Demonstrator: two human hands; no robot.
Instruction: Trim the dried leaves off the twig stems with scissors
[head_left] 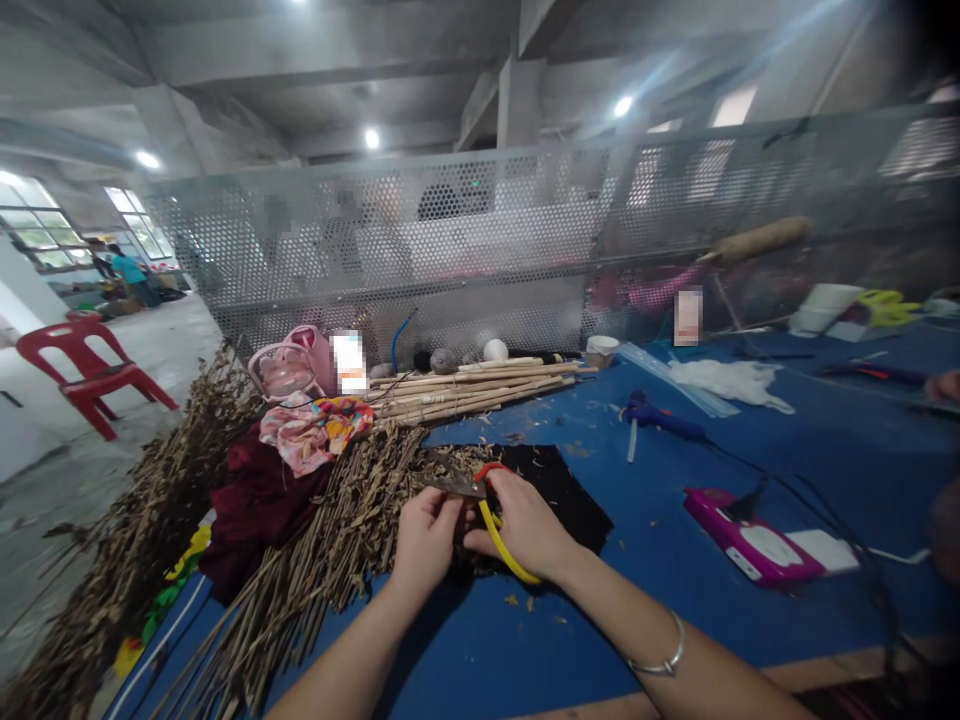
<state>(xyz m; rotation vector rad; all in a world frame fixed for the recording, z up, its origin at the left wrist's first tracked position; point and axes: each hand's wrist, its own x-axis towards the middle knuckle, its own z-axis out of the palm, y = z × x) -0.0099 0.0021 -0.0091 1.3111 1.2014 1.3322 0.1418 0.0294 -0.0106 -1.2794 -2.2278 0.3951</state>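
My right hand grips scissors with yellow and red handles, the dark blades pointing left over a pile of dry twigs. My left hand is closed beside it, pinching something small at the blades that I cannot make out. Both hands rest over a black cloth on the blue table. A silver bangle sits on my right wrist.
Bamboo sticks lie at the back by a perforated metal screen. A blue glue gun, a pink device with cables, a white cloth, a colourful cloth and a red chair surround the spot.
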